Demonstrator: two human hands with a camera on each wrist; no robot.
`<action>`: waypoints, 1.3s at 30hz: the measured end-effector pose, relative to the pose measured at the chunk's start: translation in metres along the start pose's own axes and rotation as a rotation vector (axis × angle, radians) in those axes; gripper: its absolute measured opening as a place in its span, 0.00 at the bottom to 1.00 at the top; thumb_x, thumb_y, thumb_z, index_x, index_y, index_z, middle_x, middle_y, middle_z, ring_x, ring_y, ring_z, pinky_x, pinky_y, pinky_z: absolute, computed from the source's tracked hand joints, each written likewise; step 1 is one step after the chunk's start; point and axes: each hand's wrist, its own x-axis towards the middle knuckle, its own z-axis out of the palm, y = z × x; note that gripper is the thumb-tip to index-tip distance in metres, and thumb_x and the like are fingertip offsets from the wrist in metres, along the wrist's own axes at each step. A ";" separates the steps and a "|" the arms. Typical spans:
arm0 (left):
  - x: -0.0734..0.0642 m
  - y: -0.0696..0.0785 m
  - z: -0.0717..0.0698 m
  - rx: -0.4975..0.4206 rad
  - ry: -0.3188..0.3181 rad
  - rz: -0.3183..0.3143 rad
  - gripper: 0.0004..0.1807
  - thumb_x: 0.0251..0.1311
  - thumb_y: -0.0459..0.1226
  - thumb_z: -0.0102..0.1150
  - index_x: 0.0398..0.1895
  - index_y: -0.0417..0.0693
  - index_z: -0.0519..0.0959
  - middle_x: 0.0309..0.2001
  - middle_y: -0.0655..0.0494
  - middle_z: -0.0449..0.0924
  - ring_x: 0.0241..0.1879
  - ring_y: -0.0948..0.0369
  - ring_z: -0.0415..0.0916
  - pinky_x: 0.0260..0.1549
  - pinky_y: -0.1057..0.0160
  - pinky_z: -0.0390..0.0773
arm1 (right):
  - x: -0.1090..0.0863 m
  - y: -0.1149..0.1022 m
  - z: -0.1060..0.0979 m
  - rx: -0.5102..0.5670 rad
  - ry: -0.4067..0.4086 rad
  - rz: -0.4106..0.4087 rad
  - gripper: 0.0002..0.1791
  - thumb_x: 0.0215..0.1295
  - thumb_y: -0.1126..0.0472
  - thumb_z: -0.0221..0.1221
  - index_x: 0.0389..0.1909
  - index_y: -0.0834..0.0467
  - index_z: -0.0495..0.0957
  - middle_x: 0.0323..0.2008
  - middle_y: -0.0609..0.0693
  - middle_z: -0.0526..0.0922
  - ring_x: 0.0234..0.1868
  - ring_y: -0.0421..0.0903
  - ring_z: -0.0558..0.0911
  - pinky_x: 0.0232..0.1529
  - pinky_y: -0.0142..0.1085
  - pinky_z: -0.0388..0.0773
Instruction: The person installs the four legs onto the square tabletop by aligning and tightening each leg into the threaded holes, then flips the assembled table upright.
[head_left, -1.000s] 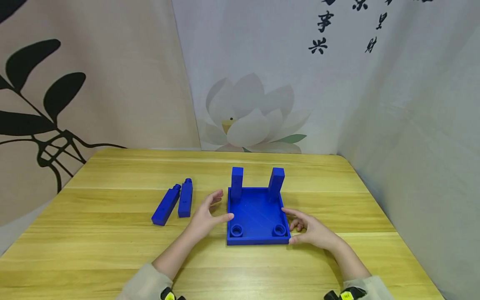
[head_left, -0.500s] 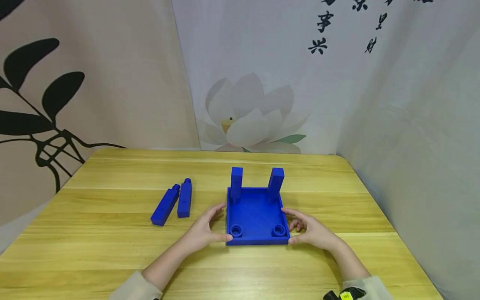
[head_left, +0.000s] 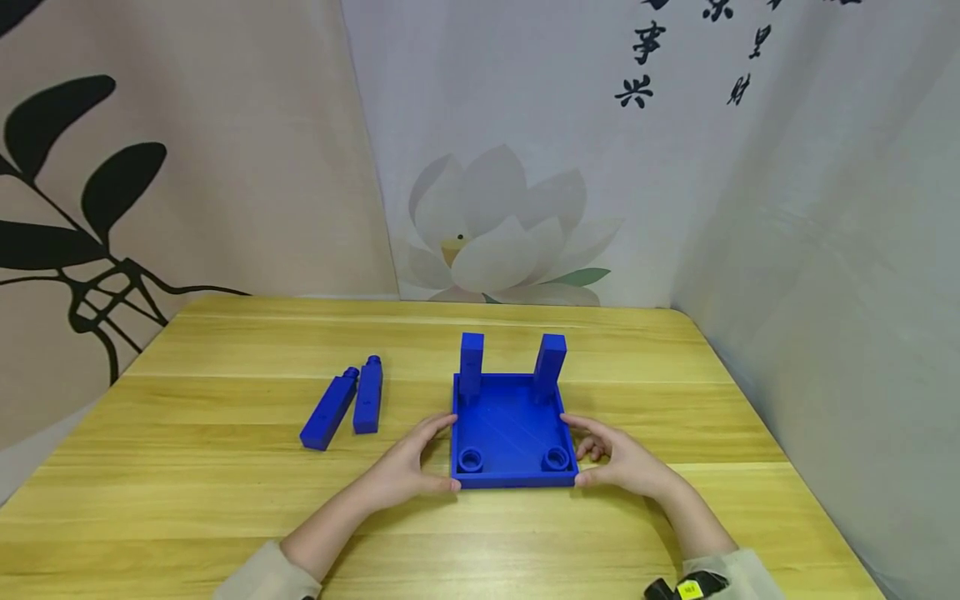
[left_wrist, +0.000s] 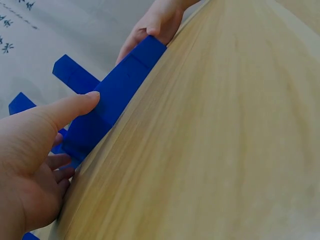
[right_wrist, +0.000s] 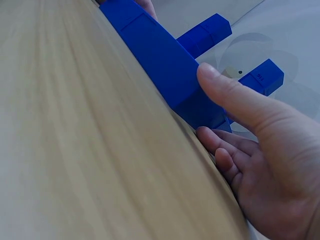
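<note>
A square blue toy tabletop [head_left: 512, 425] lies underside up on the wooden table, its low rim facing upward. Two blue legs, a left leg [head_left: 471, 364] and a right leg [head_left: 551, 367], stand upright in its far corners. The near corners show round sockets, a left socket [head_left: 470, 460] and a right socket [head_left: 555, 458]. My left hand [head_left: 408, 467] holds the left side, thumb at the front corner and forefinger on the side rim. Opposite it, my right hand [head_left: 622, 462] grips the right side the same way, its other fingers curled beneath the forefinger.
Left of the tabletop, two loose blue legs lie on the wooden table [head_left: 225, 500]: an outer leg [head_left: 330, 410] and an inner leg [head_left: 367, 396], both with round pegs pointing away. A cloth backdrop [head_left: 300, 167] hangs behind the table's far edge.
My left hand has come down along the tabletop's left side, its thumb now at the front corner and its forefinger against the rim. The right hand and the tabletop stay nearly in place.
</note>
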 end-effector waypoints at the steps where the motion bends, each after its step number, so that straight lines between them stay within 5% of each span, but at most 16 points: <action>1: 0.000 0.000 0.000 0.001 0.001 -0.001 0.51 0.46 0.43 0.76 0.72 0.44 0.58 0.72 0.44 0.53 0.70 0.45 0.49 0.65 0.42 0.51 | 0.000 0.000 0.000 0.001 0.000 -0.002 0.46 0.52 0.61 0.72 0.71 0.57 0.59 0.38 0.54 0.79 0.42 0.52 0.76 0.41 0.33 0.71; 34: 0.010 0.001 -0.005 0.013 -0.001 -0.070 0.51 0.45 0.49 0.75 0.72 0.48 0.59 0.70 0.50 0.58 0.69 0.50 0.52 0.66 0.46 0.55 | 0.003 0.000 0.004 0.004 0.040 -0.015 0.46 0.51 0.62 0.72 0.70 0.61 0.60 0.37 0.56 0.78 0.36 0.47 0.74 0.35 0.31 0.71; 39: 0.009 0.002 -0.006 0.010 -0.002 -0.070 0.51 0.45 0.48 0.75 0.72 0.47 0.59 0.70 0.50 0.57 0.70 0.50 0.52 0.66 0.47 0.55 | 0.007 0.006 0.000 0.090 0.044 -0.074 0.40 0.58 0.68 0.65 0.69 0.70 0.57 0.53 0.68 0.72 0.39 0.47 0.77 0.36 0.30 0.75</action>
